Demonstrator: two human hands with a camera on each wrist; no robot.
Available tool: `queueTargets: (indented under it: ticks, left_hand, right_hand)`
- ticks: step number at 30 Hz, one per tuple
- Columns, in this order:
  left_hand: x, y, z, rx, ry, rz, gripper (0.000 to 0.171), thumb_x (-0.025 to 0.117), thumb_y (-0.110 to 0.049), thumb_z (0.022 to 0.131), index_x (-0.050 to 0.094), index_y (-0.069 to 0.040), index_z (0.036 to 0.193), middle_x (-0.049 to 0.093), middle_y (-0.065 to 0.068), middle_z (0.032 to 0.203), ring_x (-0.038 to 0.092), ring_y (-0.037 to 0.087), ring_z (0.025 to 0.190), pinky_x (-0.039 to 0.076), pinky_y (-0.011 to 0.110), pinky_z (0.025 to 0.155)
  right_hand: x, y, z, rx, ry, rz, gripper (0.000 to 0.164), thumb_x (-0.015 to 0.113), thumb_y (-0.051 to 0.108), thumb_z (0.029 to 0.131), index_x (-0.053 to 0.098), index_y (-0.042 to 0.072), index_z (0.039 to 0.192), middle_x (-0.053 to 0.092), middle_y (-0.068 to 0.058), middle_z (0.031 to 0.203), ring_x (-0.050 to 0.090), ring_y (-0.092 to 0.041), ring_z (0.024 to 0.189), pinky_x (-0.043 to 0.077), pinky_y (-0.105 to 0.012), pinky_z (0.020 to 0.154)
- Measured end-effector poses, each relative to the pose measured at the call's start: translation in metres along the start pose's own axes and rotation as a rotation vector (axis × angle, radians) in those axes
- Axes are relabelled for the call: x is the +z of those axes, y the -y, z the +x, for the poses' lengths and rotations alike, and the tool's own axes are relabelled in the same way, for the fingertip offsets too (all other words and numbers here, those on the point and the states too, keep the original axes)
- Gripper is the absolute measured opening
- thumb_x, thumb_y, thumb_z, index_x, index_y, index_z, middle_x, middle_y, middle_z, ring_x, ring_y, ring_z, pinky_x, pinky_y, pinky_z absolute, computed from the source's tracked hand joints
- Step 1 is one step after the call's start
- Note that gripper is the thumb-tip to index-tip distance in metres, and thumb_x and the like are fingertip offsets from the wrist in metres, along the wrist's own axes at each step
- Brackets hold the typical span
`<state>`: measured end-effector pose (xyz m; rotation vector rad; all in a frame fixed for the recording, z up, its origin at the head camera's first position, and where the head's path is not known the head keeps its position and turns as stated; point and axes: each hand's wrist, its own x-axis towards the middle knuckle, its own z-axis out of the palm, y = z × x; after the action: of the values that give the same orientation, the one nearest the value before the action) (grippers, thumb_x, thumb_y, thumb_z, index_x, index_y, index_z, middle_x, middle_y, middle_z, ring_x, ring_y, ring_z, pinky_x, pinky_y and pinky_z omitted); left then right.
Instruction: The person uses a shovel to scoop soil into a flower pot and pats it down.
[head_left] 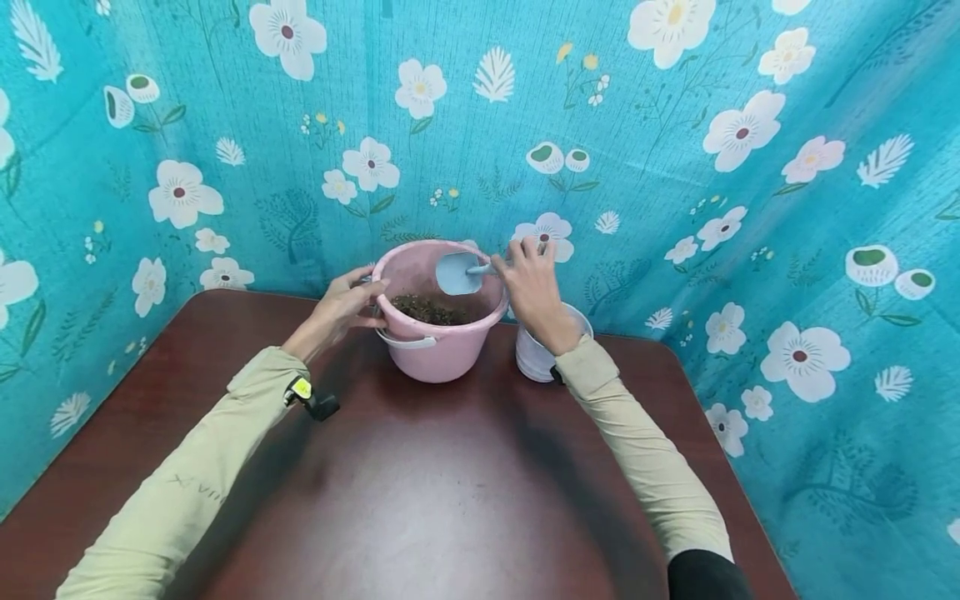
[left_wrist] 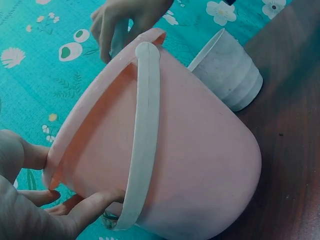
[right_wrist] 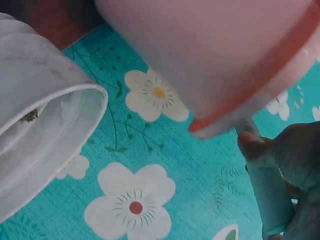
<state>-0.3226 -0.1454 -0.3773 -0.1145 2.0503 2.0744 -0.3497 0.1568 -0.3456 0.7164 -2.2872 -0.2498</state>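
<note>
A pink bucket with dark soil in its bottom stands near the back of the table. My left hand grips its left rim, thumb on the lip and fingers below, close to the hanging white bail handle. In my right hand is a light blue hand shovel, held by its handle. The shovel's blade hangs inside the bucket above the soil. Just right of the bucket stands a white ribbed pot, partly covered by my right wrist; a dark bit shows inside it in the right wrist view.
The dark reddish-brown table stretches toward me in front of the bucket. A turquoise flowered curtain hangs close behind the bucket and pot and along both sides.
</note>
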Motion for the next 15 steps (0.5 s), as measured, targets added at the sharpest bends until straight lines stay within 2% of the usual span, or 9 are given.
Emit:
queueTargets:
  ticks: [9,15]
  left_hand:
    - [-0.002,0.003,-0.001,0.025,0.019,0.007,0.071,0.056,-0.023,0.108,0.021,-0.011,0.168,0.042,0.023,0.147,0.057,0.022,0.108,0.065,0.043,0.094]
    - [-0.002,0.002,0.001,0.03,0.025,0.02,0.071,0.057,-0.024,0.108,0.022,-0.011,0.168,0.045,0.022,0.141,0.057,0.026,0.113,0.064,0.046,0.095]
  right_hand:
    - [0.013,0.01,0.013,-0.037,0.146,-0.085,0.027,0.058,0.002,0.105,0.082,0.013,0.11,0.063,-0.014,0.106,0.047,-0.03,0.097,0.042,-0.049,0.084]
    - [0.019,0.015,0.029,-0.096,0.213,-0.129,0.023,0.064,0.006,0.104,0.08,0.011,0.089,0.067,-0.013,0.1,0.049,-0.03,0.098,0.042,-0.047,0.083]
